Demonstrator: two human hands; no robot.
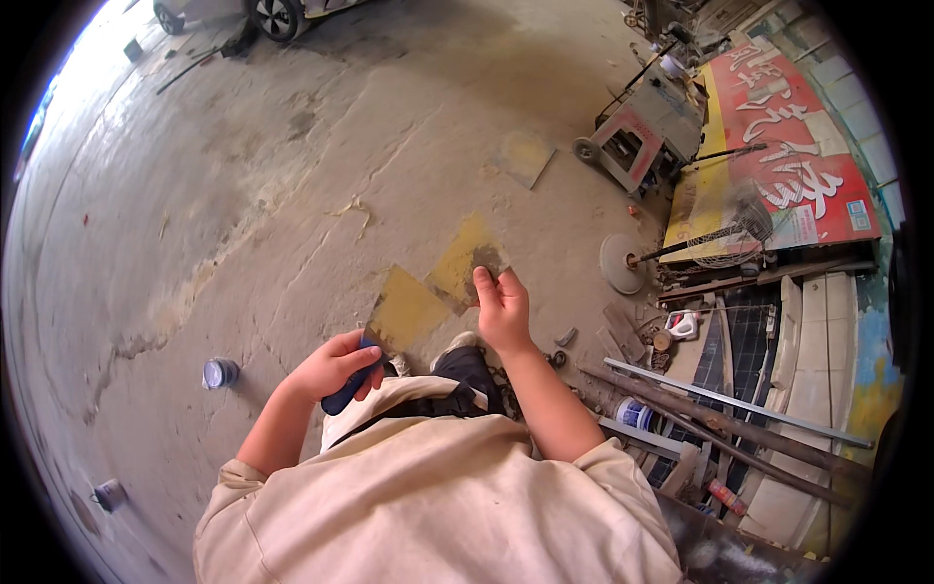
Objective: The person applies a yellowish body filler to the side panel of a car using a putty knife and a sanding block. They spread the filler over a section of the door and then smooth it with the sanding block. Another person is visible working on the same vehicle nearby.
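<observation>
My left hand [341, 370] is closed round the blue handle of a putty knife [404, 310], whose squarish blade appears coated with yellow paste. Between the thumb and fingers of my right hand [503, 310] is a thin flat plate [465, 255], smeared yellow with a darker grey patch near the thumb. The blade and the plate meet or overlap at their near corners; whether they touch cannot be told. Both are in front of my body, above the concrete floor.
A similar yellow-smeared sheet [526, 158] lies farther off on the floor. Small cans [220, 373] stand at left. To the right are a pedestal fan [623, 263], a wheeled machine [637, 136], a red and yellow signboard [778, 146], and piled pipes [739, 404]. A car wheel [277, 18] shows far off.
</observation>
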